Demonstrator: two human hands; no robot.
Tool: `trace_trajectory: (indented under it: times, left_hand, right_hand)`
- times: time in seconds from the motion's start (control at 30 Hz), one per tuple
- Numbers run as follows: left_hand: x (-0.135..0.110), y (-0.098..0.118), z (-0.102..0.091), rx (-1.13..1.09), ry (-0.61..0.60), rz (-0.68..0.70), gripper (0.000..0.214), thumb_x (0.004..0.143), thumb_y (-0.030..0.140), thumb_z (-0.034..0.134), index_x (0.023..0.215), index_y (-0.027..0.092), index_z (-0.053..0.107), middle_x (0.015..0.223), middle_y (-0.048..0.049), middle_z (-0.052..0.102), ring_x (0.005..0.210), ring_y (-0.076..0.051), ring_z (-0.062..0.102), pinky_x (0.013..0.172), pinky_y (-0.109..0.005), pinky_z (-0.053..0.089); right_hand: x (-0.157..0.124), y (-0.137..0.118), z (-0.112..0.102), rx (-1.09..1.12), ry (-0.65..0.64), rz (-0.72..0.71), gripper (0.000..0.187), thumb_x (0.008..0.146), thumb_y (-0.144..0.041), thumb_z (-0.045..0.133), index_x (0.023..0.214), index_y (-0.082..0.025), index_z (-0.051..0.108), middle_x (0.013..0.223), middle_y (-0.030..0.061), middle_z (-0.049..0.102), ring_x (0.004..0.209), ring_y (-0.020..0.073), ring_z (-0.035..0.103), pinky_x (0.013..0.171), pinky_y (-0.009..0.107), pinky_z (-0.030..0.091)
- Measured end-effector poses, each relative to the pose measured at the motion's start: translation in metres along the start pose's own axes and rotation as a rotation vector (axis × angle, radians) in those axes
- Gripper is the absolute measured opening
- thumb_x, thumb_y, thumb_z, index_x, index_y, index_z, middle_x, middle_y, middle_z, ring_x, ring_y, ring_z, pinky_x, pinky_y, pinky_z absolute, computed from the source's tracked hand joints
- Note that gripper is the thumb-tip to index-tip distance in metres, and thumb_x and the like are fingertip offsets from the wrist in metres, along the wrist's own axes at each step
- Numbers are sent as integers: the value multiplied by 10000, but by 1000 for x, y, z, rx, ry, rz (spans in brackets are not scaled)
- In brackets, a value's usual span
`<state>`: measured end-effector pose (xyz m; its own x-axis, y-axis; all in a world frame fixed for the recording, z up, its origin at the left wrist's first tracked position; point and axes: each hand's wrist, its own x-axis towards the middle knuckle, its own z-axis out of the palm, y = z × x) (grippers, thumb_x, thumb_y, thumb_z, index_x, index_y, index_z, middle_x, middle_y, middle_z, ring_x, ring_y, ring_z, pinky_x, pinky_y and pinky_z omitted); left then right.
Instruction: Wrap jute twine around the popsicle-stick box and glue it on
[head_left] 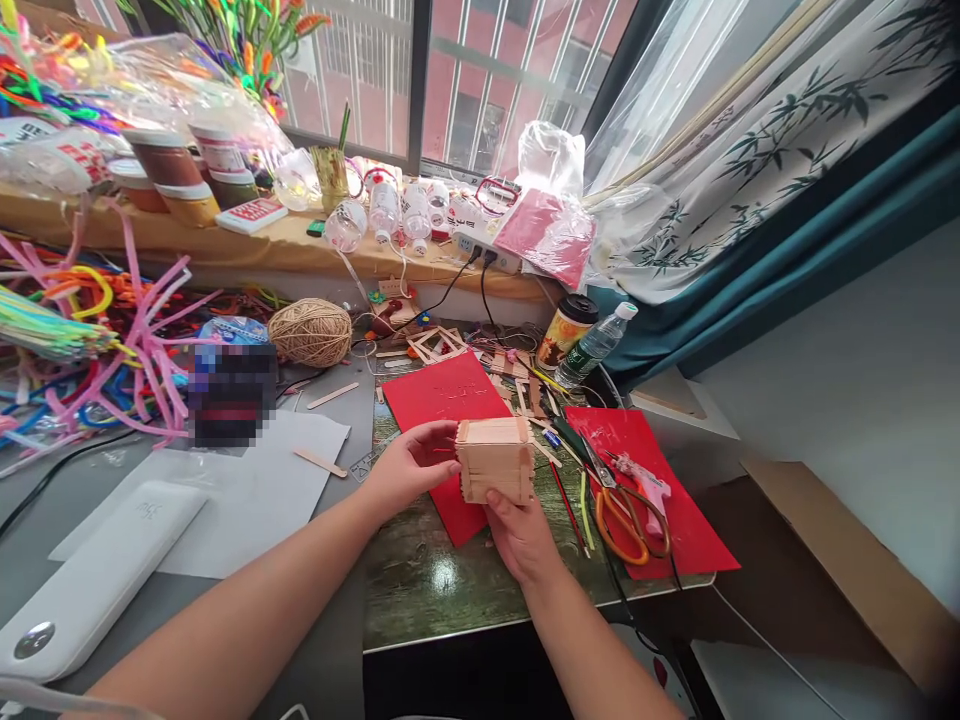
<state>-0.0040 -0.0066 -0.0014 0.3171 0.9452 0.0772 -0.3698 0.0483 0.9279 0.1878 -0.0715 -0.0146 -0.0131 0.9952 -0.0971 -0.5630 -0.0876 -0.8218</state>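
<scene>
A small box made of pale wooden craft sticks (495, 470) is held up above the table, slightly tilted, with its top and one side facing me. My right hand (521, 540) grips it from below, thumb on the near side and the other fingers hidden behind it. At its left edge is my left hand (409, 468), thumb and fingers curved against the box in a C shape; the fingertips are partly hidden. Beneath and behind the box lies a red sheet (442, 390) on the dark patterned tabletop (420, 590).
On a second red sheet (697, 520) lie orange-handled scissors (622, 525) and a pink glue gun (649, 490). Loose craft sticks, a water bottle (600, 345), a patterned cup (566, 330), a twine ball (311, 332), white paper (262, 500) and a power bank (105, 580) surround the work spot.
</scene>
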Motion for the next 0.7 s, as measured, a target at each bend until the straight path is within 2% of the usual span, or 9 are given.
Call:
trace_trajectory:
  times: [0.13,0.3,0.5,0.7]
  left_hand:
    - [-1,3,0,18,-22,24,572,740,283,939,1265,234,718,1351,-131,710,1240,-320,665,1074,-490,530]
    - [-1,5,-4,24,-10,59,564,800,344,893,1327,271,705,1377,-111,706,1265,-314,649,1033,-419,537]
    - [-1,6,-9,32,-52,16,566,787,311,903,1320,278,718,1311,-98,732,1211,-295,658,991,-392,543]
    - [-1,8,-9,16,-101,3,571,799,289,895,1339,281,707,1348,-94,707,1250,-297,629,1015,-395,534]
  right_hand:
    - [-3,-6,7,1,-15,-14,681,780,-276,908,1393,-272,610,1353,71,729,1285,268,663,1226,536,415]
    - [-5,-12,17,5,22,-18,723,708,-261,951,1354,-288,628,1296,47,753,1224,251,697,1192,497,460]
    - [-7,-8,8,-74,55,-25,739,713,-232,946,1370,-271,609,1337,39,738,1250,261,681,1178,484,485]
    - [-9,-5,1,-68,117,25,792,673,-193,961,1378,-287,612,1271,28,769,1266,286,673,1047,452,599]
